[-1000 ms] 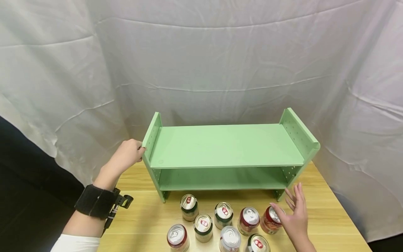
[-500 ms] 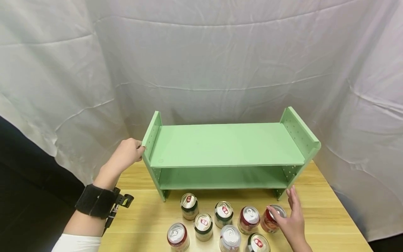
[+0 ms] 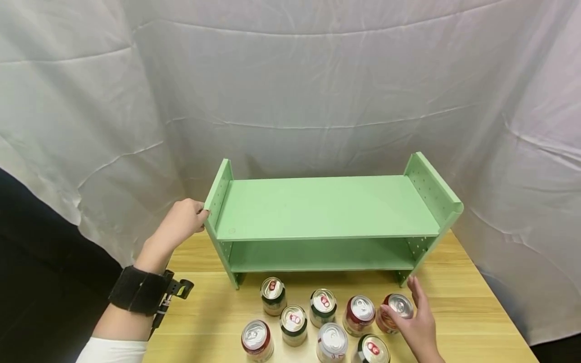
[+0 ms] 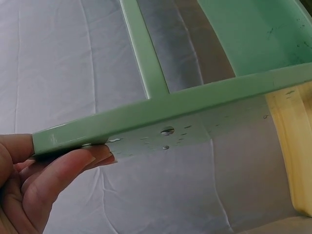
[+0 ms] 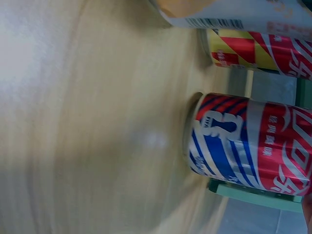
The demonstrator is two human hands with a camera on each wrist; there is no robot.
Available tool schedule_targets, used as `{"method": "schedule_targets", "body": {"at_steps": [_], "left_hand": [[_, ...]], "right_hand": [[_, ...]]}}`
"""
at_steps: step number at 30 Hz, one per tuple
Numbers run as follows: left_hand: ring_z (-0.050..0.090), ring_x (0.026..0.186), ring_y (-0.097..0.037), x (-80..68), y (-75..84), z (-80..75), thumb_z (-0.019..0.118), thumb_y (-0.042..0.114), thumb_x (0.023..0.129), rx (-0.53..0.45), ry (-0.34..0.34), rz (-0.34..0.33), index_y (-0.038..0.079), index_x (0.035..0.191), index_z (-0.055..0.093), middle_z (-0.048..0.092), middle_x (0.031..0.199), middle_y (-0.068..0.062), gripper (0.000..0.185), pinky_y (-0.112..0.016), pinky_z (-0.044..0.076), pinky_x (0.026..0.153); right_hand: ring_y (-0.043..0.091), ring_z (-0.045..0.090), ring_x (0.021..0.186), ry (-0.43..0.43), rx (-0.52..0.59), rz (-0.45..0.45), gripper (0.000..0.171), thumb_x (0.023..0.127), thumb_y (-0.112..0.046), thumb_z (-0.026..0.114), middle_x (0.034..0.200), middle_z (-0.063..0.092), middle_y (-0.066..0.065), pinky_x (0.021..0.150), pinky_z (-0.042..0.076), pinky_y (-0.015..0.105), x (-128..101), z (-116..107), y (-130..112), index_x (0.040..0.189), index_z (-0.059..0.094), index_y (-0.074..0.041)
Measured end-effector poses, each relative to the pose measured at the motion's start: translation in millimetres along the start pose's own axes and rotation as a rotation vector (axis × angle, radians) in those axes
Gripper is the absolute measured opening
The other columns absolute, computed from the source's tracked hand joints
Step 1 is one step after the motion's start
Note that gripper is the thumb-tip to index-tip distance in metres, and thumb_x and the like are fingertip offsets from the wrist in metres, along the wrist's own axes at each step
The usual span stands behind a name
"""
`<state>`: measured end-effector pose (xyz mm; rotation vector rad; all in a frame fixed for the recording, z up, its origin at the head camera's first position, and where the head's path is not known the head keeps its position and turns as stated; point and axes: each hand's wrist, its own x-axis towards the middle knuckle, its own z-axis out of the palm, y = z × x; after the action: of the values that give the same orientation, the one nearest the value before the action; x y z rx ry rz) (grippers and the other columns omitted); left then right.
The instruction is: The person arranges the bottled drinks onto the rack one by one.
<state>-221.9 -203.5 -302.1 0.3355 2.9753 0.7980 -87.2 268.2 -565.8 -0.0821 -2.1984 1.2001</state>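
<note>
- The wooden worktop carried a green two-tier shelf, its end panel against the left hand.
- Eight cans stood upright on the worktop, the rightmost against the right hand.

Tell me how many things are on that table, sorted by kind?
Drink cans: 8, first one, the far-right one under the right hand
Green shelf rack: 1, its end panel held by the left hand
Total: 9
</note>
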Motion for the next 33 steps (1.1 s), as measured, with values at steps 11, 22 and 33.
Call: {"method": "schedule_targets", "body": {"at_steps": [11, 22, 33], "left_hand": [[0.067, 0.066, -0.024, 2.7, 9.1, 0.8, 0.041, 0.007, 0.095, -0.001, 0.011, 0.008, -0.007, 0.085, 0.063, 0.064, 0.075, -0.018, 0.028, -0.031, 0.056, 0.059], [0.070, 0.077, -0.033, 3.8, 12.7, 2.7, 0.039, 0.007, 0.095, -0.036, -0.006, -0.004, -0.011, 0.097, 0.064, 0.064, 0.081, -0.023, 0.030, -0.038, 0.060, 0.069], [0.069, 0.083, -0.036, 1.5, -0.5, 6.6, 0.038, 0.006, 0.093, -0.072, -0.007, -0.058, -0.014, 0.105, 0.062, 0.063, 0.101, -0.032, 0.033, -0.038, 0.060, 0.070]], "right_hand": [[-0.011, 0.040, 0.121, 0.073, 0.042, 0.008, 0.109, 0.046, 0.013, 0.086, 0.132, 0.048, 0.029, 0.099, 0.033, 0.002, -8.0, 1.4, 8.9, 0.142, 0.036, 0.000], [-0.017, 0.036, 0.116, 0.031, -0.041, 0.110, 0.111, 0.050, 0.000, 0.090, 0.134, 0.047, 0.028, 0.091, 0.029, -0.005, -11.1, 3.6, 22.4, 0.145, 0.033, -0.005], [0.019, 0.033, 0.134, -0.021, -0.021, 0.245, 0.113, 0.055, -0.003, 0.089, 0.146, 0.036, 0.025, 0.096, 0.019, -0.005, -20.8, 21.8, 40.0, 0.147, 0.025, -0.004]]}}
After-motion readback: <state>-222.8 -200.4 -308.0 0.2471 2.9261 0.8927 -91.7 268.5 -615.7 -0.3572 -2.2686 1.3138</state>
